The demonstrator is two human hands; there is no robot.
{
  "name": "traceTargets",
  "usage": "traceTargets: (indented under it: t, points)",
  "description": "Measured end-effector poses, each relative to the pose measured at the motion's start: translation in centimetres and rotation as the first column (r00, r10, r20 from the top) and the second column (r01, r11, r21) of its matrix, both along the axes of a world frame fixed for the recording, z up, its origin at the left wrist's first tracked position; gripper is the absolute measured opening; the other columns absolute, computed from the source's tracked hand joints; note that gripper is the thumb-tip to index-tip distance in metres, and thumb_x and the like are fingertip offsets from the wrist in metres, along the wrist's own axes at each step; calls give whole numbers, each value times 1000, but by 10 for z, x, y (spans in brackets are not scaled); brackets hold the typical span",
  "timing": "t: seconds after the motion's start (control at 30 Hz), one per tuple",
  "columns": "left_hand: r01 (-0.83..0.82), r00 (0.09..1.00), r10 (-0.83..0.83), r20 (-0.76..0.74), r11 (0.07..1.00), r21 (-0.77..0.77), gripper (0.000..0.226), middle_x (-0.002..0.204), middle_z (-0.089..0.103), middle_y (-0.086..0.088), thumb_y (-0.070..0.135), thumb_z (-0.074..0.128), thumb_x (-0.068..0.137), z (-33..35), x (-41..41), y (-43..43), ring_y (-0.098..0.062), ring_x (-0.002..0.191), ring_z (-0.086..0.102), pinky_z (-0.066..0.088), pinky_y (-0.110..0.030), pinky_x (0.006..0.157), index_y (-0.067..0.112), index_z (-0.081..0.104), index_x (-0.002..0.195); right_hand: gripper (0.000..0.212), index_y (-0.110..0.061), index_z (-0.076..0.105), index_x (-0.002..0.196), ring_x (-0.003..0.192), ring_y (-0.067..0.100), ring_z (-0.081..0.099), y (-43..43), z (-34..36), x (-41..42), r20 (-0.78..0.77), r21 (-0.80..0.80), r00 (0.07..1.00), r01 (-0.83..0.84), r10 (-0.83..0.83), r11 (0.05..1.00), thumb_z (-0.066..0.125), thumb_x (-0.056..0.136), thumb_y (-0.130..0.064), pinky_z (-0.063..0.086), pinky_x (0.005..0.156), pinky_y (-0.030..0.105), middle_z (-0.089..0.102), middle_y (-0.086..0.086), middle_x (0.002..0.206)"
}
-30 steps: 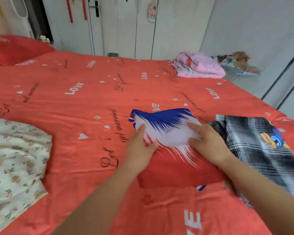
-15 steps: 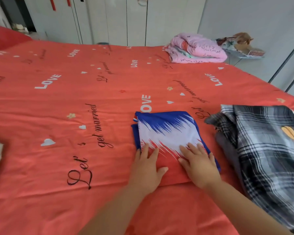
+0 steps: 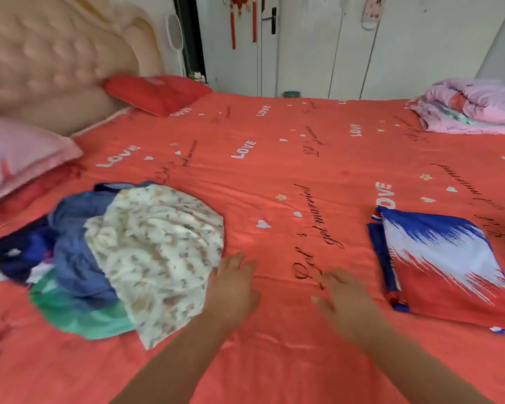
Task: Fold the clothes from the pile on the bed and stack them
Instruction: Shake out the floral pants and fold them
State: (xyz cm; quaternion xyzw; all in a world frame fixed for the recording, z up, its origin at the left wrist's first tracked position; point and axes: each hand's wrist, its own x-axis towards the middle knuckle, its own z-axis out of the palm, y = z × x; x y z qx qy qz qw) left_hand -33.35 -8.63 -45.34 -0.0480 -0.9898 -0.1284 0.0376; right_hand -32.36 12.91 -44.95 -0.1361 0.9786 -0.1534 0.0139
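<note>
Both hands are empty, fingers straight and loosely spread. The left hand (image 3: 231, 290) is just beside the right edge of the floral garment (image 3: 158, 252) topping the pile (image 3: 79, 258) at near left on the bed (image 3: 274, 170). The right hand (image 3: 341, 298) is over bare sheet, between the pile and the folded red, white and blue garment (image 3: 449, 266) at near right. The pile looks tangled, so tugging the floral piece may drag the blue clothes along, and a careless sweep right could rumple the folded one.
</note>
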Motion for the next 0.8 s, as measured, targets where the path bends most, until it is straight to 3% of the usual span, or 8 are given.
traceTargets:
  t: [0.17, 0.3, 0.4, 0.5, 0.57, 0.63, 0.73, 0.8]
  points:
    - [-234, 926, 279, 255, 953, -192, 88, 155, -3, -7, 53, 59, 80, -22, 36, -130, -32, 142, 6, 21, -46, 111, 38, 2, 145, 43, -27, 42, 135, 127, 11, 39, -113, -1, 12, 57, -68, 988, -136, 140, 988, 45, 94, -39, 29, 107, 22, 43, -4, 136]
    - [-307, 923, 318, 219, 948, -81, 44, 136, 42, 1, 32, 55, 84, -40, 47, -162, -23, 120, 43, 40, -33, 98, 28, 47, 127, 37, -25, 49, 130, 126, 11, 43, -173, 0, 17, 141, -198, 981, -103, 132, 975, 47, 94, -36, 31, 105, 22, 49, -5, 134]
    - [-326, 945, 319, 70, 912, 250, 28, 114, 61, -2, 18, 51, 88, -40, 50, -161, -19, 105, 55, 39, -23, 85, 18, 59, 115, 34, -24, 53, 126, 119, 9, 50, -190, -2, 17, 267, -378, 961, 32, 75, 925, 49, 94, -35, 38, 98, 21, 55, -6, 131]
    - [-213, 932, 337, -130, 803, 556, 11, 79, 61, 8, 7, 60, 79, -19, 65, -153, -15, 80, 57, 37, -9, 66, 12, 66, 87, 49, -29, 45, 134, 123, 15, 47, -192, 3, 14, 521, -610, 854, 387, -18, 691, 52, 89, -46, 42, 101, 34, 47, -6, 137]
    - [-102, 942, 266, -203, 806, 582, 9, 64, 49, 17, 8, 67, 74, -4, 81, -140, -3, 67, 49, 35, -6, 61, 16, 63, 74, 60, -33, 41, 134, 121, 21, 48, -191, 7, 14, 695, -646, 718, 605, 33, 466, 54, 81, -56, 46, 95, 41, 44, -6, 136]
    - [-3, 963, 173, -207, 773, 634, 12, 59, 49, 14, 15, 69, 72, 7, 100, -120, 3, 66, 48, 34, -4, 60, 22, 59, 72, 62, -29, 50, 125, 115, 26, 55, -190, 10, 14, 769, -635, 609, 694, 194, 339, 56, 72, -61, 51, 88, 44, 52, -2, 131]
    - [204, 977, -104, -184, 698, 686, 19, 91, 61, 9, 24, 65, 72, 17, 123, -82, 7, 79, 53, 31, 2, 73, 27, 58, 88, 53, -9, 56, 122, 103, 30, 64, -186, 19, 18, 729, -667, 565, 714, 386, 214, 64, 77, -36, 53, 87, 44, 66, 17, 113]
    - [322, 944, -295, -146, 739, 592, 10, 93, 65, 2, 24, 60, 79, 8, 136, -57, -5, 89, 59, 27, -1, 80, 21, 65, 87, 39, -5, 58, 119, 63, 17, 65, -171, 34, 25, 684, -722, 637, 663, 355, 199, 61, 80, -9, 56, 59, 29, 66, 11, 77]
